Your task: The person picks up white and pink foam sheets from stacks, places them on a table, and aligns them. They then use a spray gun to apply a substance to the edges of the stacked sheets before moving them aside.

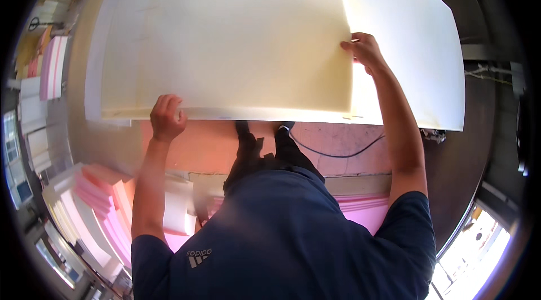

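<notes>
Cream foam sheet (225, 40), both hands' fingers clamped on edges, fingertips hidden underneath.

A large foam sheet (231, 40) fills the upper middle of the frame, lying on a wider sheet (411, 46) that juts out to its right. The left hand (167, 117) grips the top sheet's near edge at lower left; the right hand (365, 51) holds its right edge. Stacked foam slabs (96, 204) sit at lower left, a cable (338, 153) on the floor below centre.

White table (445, 74) bears a cream foam sheet (236, 40) (lying flat).
</notes>
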### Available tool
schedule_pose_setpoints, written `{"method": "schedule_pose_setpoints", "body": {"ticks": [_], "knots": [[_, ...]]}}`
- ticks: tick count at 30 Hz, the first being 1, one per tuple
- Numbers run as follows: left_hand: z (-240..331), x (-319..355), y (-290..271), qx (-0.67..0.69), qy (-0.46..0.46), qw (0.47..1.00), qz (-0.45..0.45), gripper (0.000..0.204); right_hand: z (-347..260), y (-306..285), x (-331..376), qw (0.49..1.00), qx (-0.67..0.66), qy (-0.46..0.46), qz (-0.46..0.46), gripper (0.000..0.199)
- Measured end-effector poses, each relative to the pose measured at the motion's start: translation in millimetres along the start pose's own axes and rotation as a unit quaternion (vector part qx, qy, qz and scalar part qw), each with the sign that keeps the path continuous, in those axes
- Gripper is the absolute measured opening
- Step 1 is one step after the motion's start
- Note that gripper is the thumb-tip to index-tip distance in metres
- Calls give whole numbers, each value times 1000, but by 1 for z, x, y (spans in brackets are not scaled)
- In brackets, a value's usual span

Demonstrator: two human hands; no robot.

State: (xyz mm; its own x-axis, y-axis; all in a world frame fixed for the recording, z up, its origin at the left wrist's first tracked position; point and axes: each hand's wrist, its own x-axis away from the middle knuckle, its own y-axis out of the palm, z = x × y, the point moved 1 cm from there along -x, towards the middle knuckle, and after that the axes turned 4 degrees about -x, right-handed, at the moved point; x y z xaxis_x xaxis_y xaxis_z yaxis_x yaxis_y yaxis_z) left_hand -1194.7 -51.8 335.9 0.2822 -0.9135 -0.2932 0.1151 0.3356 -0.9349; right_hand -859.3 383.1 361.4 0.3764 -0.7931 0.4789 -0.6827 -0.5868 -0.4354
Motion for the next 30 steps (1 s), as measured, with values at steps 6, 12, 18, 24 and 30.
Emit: {"method": "schedule_pose_setpoints", "body": {"ticks": [6,12,18,24,30], "knots": [[40,-24,12,45,35,998,10,39,6,-2,0,1000,9,10,8,26],[133,-68,44,132,115,984,-44,65,11,1,-3,998,62,8,22,28],[204,-89,71,181,159,970,-43,54,9,-2,1,996,81,32,2,26],[243,-97,90,167,198,966,-6,12,25,0,-11,996,85,20,7,28],[249,-98,97,175,195,965,28,16,29,-1,-13,996,89,23,-3,30]]}}
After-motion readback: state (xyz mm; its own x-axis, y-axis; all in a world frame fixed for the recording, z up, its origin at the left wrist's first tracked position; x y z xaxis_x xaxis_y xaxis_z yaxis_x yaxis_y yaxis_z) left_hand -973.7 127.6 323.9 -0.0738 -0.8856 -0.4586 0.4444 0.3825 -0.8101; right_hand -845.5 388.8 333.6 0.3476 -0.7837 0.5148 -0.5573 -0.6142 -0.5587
